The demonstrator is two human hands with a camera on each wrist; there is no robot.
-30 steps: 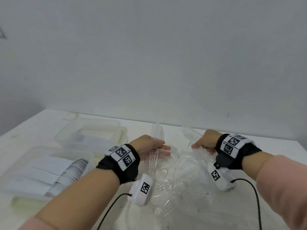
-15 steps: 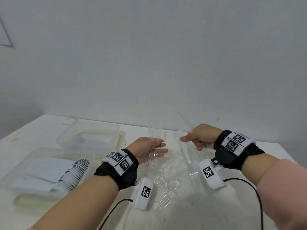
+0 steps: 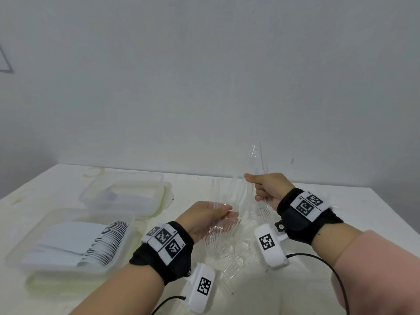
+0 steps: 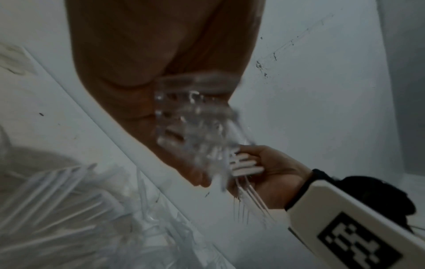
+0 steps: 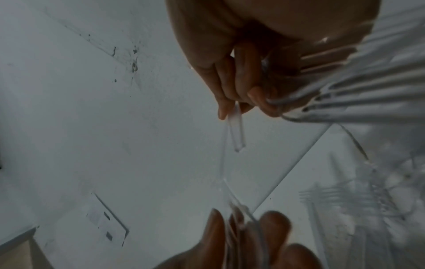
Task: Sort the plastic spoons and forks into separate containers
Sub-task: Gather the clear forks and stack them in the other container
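My left hand (image 3: 228,212) grips a bunch of clear plastic forks (image 3: 218,233) above the table, tines down; the same bunch (image 4: 195,118) lies against its palm in the left wrist view. Just to the right and a little higher, my right hand (image 3: 253,186) pinches a clear fork (image 3: 263,211), handle up and tines down by the wrist. Its handle end (image 5: 235,131) sticks out past the fingers (image 5: 230,87). A loose pile of clear cutlery (image 3: 229,253) lies on the table under both hands. The hands are close but apart.
Two clear plastic containers stand on the left of the white table (image 3: 341,212). The near container (image 3: 131,226) holds a stacked row of white cutlery. The far container (image 3: 159,178) holds some pale pieces. A grey wall rises behind the table's back edge.
My right hand has lifted off the pile with a fork and moved up beside the left hand. The left hand has kept its bunch and risen slightly.
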